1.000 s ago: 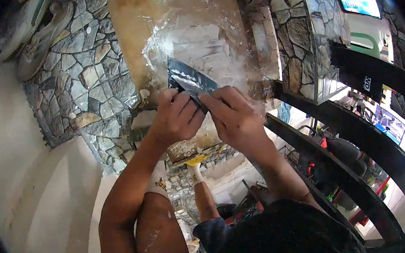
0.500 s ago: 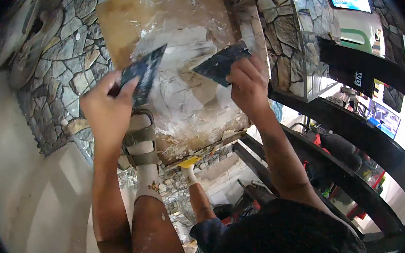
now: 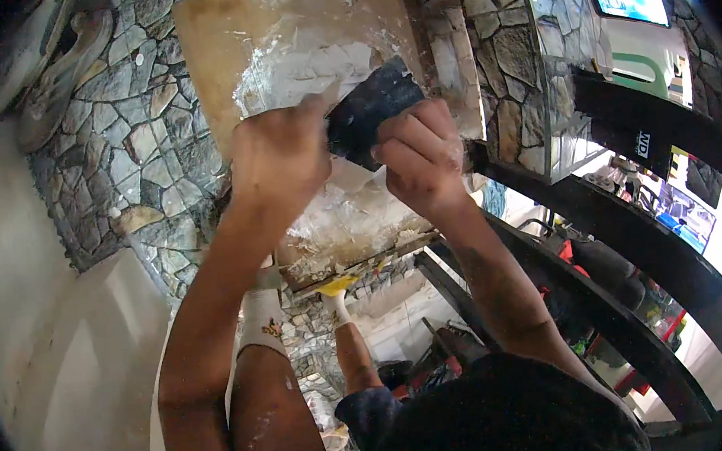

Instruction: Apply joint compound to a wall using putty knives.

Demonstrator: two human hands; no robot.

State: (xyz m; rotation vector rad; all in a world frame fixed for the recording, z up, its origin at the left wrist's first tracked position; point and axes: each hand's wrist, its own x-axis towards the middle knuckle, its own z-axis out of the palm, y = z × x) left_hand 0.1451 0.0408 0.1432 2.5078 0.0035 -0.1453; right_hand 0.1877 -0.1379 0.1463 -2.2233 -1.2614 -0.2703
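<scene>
A dark, flat putty spreader point(image 3: 376, 107) slants over the board, and my right hand point(image 3: 425, 154) pinches its near right corner. Close beside its left edge is my left hand point(image 3: 281, 159), closed with the knuckles up. The second putty spreader is in that hand, mostly hidden behind the fingers. Below both hands lies a brown wooden board point(image 3: 209, 44), its middle coated with whitish putty point(image 3: 311, 69) in rough smears. Whether the two blades touch, I cannot tell.
Stone-patterned flooring point(image 3: 144, 142) surrounds the board. My left leg point(image 3: 275, 416) reaches up to the board's near edge, with a yellow slipper point(image 3: 338, 286) beyond it. Black railing bars point(image 3: 593, 290) run along the right. A lit screen point(image 3: 631, 2) is at upper right.
My left hand has moved right and turned over, bringing its spreader up to the other one. My right hand has shifted slightly left, its spreader now tilted more upright.
</scene>
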